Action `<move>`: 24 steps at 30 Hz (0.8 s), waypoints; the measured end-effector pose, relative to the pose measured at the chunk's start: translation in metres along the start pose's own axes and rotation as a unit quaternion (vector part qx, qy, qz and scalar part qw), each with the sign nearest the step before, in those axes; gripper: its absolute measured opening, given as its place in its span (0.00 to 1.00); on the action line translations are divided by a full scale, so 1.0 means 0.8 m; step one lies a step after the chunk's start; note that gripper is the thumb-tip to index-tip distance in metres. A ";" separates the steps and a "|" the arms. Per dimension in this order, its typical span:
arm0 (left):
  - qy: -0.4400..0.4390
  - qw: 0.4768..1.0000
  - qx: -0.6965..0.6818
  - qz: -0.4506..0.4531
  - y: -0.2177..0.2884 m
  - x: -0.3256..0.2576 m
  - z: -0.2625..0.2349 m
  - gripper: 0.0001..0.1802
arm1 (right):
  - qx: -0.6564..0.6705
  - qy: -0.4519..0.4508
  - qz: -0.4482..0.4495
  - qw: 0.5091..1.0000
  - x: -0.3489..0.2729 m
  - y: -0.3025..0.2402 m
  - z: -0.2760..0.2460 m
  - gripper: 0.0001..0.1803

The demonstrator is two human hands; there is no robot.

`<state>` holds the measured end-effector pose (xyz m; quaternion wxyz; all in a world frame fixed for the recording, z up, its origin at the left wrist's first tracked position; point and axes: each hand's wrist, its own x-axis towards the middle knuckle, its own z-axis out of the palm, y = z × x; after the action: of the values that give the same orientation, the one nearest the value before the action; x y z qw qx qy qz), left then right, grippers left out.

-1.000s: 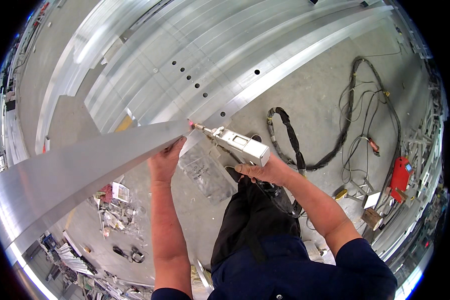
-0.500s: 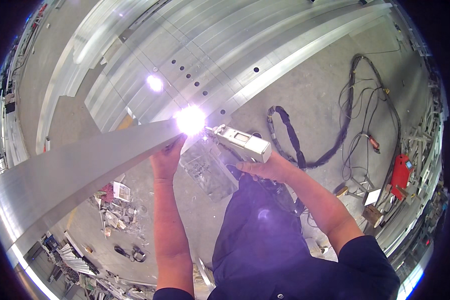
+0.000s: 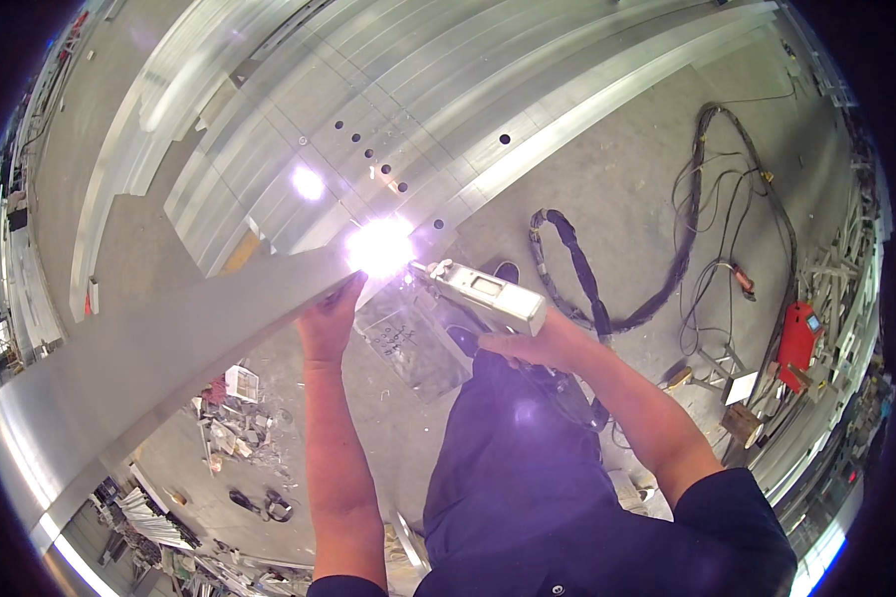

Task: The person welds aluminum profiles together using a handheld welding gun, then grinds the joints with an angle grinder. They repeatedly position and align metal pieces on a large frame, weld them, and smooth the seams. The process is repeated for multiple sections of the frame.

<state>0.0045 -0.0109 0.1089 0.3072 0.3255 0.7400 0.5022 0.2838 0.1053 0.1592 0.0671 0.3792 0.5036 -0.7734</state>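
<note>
Torch (image 3: 491,295) nudged rightward, right fingers (image 3: 513,346) clasping it, left fingers (image 3: 346,293) hard to tell, sheet (image 3: 414,349) (dark handwriting)

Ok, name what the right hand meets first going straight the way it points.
Leading with its welding gun, the right hand would probably meet the metal beam; white glare hides the depth.

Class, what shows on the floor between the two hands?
The head view shows a marked grey sheet and, nearer the right hand, a dark shoe.

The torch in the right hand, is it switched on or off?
On: a glaring white light shines at the tip of the torch, by the end of the metal beam.
</note>
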 end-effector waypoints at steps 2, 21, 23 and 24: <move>0.015 1.000 -0.002 -0.023 -0.004 -0.004 0.002 0.15 | 0.064 -0.013 -0.014 0.998 -0.002 0.008 -0.002 0.37; 0.006 1.000 -0.003 -0.016 -0.005 -0.003 0.001 0.17 | 0.040 0.005 -0.032 0.999 0.044 -0.001 -0.003 0.33; 0.012 1.000 -0.002 -0.001 -0.005 -0.003 0.002 0.13 | 0.052 -0.003 -0.028 0.998 0.046 -0.004 -0.007 0.34; 0.010 1.000 -0.005 -0.006 -0.006 -0.003 0.001 0.13 | 0.057 -0.007 -0.027 0.998 0.047 -0.005 -0.009 0.34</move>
<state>0.0062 -0.0136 0.1047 0.3040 0.3143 0.7424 0.5075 0.2590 0.1238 0.1361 0.0279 0.3633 0.4680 -0.8051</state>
